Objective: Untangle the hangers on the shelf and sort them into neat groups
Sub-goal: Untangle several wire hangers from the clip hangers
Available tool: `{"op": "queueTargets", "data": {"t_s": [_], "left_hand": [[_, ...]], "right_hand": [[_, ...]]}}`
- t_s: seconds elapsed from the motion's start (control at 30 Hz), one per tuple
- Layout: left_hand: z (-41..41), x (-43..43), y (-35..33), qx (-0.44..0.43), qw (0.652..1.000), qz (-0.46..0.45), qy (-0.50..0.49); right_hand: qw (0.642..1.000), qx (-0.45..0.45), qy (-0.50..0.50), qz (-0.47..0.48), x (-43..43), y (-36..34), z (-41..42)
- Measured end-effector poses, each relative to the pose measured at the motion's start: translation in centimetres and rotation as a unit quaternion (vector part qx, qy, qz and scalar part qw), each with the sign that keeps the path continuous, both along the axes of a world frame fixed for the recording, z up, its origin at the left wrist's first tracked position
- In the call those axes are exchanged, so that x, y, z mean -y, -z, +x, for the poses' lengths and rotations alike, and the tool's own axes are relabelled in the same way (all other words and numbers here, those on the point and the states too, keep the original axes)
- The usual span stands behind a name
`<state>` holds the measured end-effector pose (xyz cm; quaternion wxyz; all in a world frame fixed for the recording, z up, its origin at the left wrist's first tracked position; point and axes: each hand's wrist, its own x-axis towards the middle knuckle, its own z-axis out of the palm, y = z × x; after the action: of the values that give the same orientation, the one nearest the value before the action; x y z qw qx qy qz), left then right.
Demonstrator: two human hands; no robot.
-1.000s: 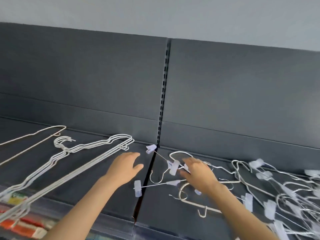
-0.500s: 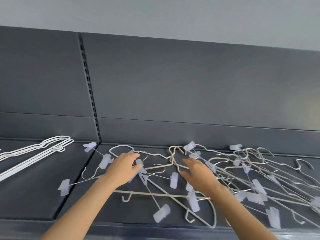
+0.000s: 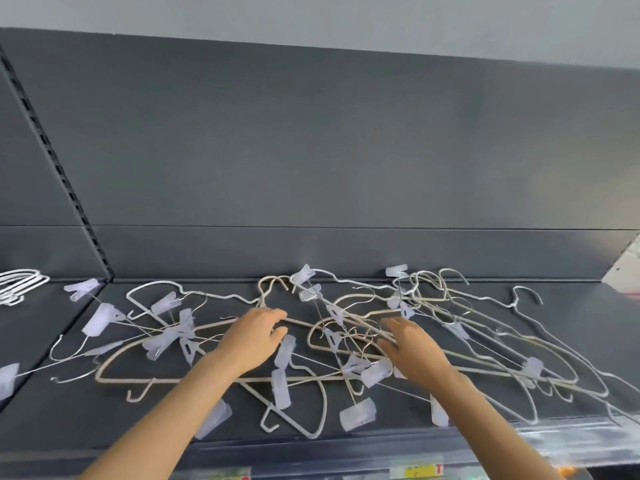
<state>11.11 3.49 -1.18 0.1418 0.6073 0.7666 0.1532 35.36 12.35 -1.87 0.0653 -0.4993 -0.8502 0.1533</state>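
From the head view, the tangled hangers (image 3: 332,336) lie spread across the shelf (image 3: 585,320), hard against the back panel, while a sorted stack of white hangers (image 3: 20,282) sits well apart at the far left. Your left hand (image 3: 256,336) rests on the arm of a beige hanger (image 3: 145,380) with the fingers curled down; whether it really grips the wire I cannot tell. Your right hand (image 3: 412,344) reaches into the knot with fingers apart, holding nothing. To free 1 hanger cleanly, pin the pile flat with the right hand and draw the beige one out leftward along its own line, hook last. Do not lift straight up, I think: the clips (image 3: 282,393) look likely to snag neighbouring wires and drag the heap toward the shelf edge.
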Motion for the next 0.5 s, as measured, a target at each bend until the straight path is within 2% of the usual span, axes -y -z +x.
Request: {"op": "queueTargets", "data": {"t_s": [0.3, 0.5], "left_hand": [[5.0, -6.2, 1.1, 0.01, 0.997, -0.007, 0.078], [8.0, -9.7, 1.5, 0.0, 0.992, -0.002, 0.126]], "right_hand": [[0.994, 0.006, 0.11, 0.002, -2.4, 0.6, 6.5], [0.98, 0.051, 0.191, -0.003, -3.8, 1.0, 9.1]]}}
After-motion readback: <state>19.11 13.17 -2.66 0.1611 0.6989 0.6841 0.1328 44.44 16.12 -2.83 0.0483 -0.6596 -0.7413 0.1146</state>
